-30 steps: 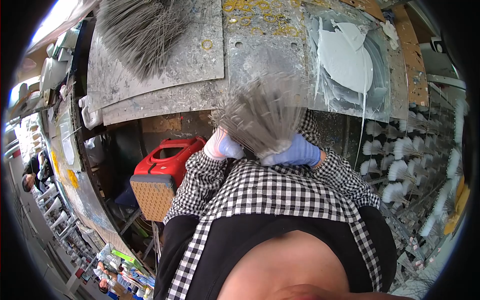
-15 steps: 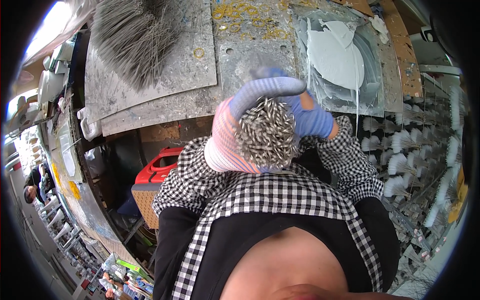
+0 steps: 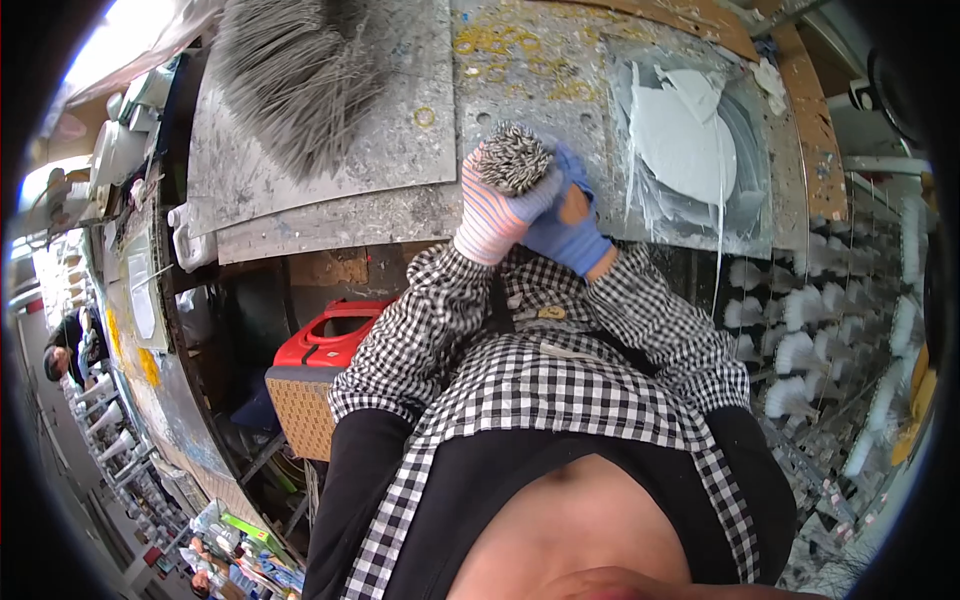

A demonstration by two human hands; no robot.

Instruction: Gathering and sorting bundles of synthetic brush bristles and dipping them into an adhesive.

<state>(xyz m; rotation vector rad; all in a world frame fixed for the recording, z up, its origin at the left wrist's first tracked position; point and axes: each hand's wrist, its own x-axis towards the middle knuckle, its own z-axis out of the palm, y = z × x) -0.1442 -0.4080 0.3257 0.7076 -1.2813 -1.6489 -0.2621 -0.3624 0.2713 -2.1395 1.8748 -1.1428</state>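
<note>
Over the near edge of the workbench [image 3: 330, 215], both gloved hands hold a tight bundle of thin stems [image 3: 515, 160]. Its rounded end of black-and-white tips points up toward me; the rest is hidden. My left hand [image 3: 490, 212], in a white glove with pink and blue stripes, is closed around the bundle's left and near side. From the right, my right hand [image 3: 560, 225] grips it in a blue glove with a hole on the back. That hand's fingers are partly hidden. A big heap of loose grey stems [image 3: 300, 85] lies on a board at the back left.
Yellow rubber bands [image 3: 495, 42] are scattered at the back middle. On the right, white paste [image 3: 680, 140] spreads over a glass sheet and drips off the edge. White fan-shaped tufts [image 3: 790, 350] fill racks at right. A red-topped box [image 3: 325, 345] stands below the bench.
Both hands have moved away from my body and slightly left with the bundle, down toward the bench. The left hand's fingers have come off the bundle's top and now wrap its side.
</note>
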